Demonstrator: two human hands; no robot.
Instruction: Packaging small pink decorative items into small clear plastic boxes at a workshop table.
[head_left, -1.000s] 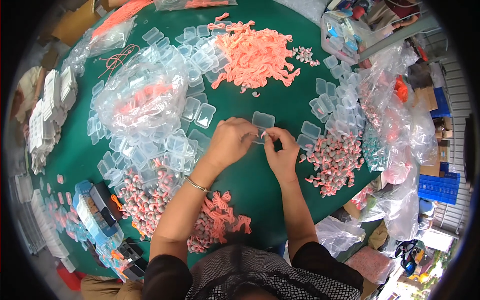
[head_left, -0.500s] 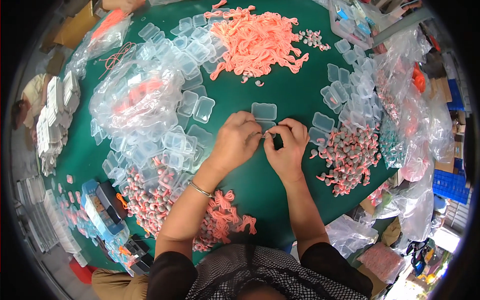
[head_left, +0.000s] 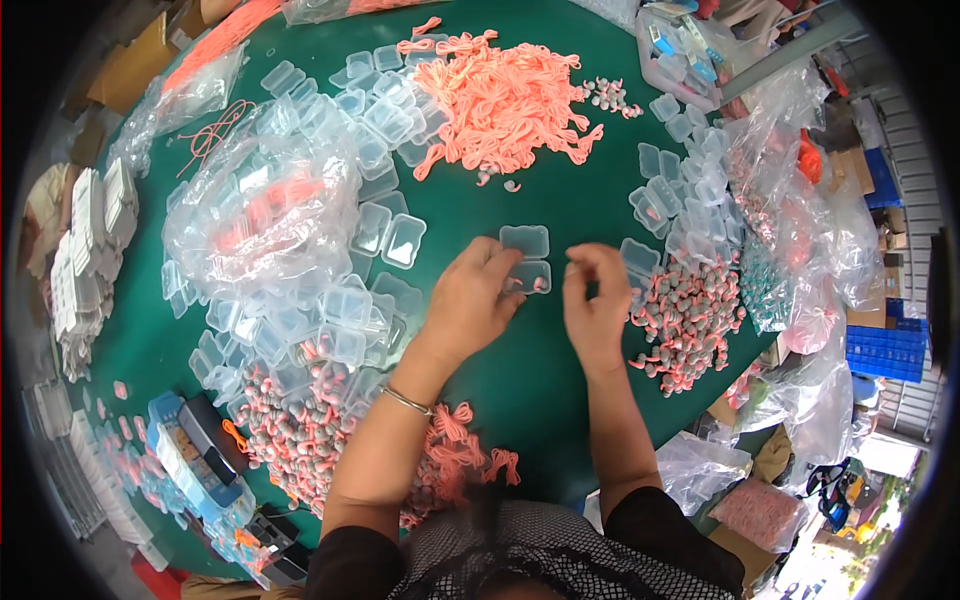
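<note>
A small clear plastic box (head_left: pixel 526 240) lies with its lid folded back on the table in front of me. In its nearer half sits a small pink-and-grey piece. My left hand (head_left: pixel 470 305) grips the box's left side, fingers and thumb closed around that edge and hiding part of it. To the right, apart from the box, my right hand (head_left: pixel 598 305) has curled fingers with a gap between thumb and forefinger; nothing shows in it. Just beyond it are another clear box (head_left: pixel 640 257) and a heap of pink-and-grey pieces (head_left: pixel 690 320).
Bundled coral cords (head_left: pixel 505 100) are heaped at the far middle of the green table (head_left: pixel 470 200). Left are many clear boxes (head_left: pixel 350 310), a plastic bag (head_left: pixel 270 200) and more pink-and-grey pieces (head_left: pixel 290 430). Bags (head_left: pixel 790 210) crowd the right edge.
My right hand has drawn back from the box and moved right, toward the heap. The box's nearer half and the piece inside now show. The whole view has shifted slightly.
</note>
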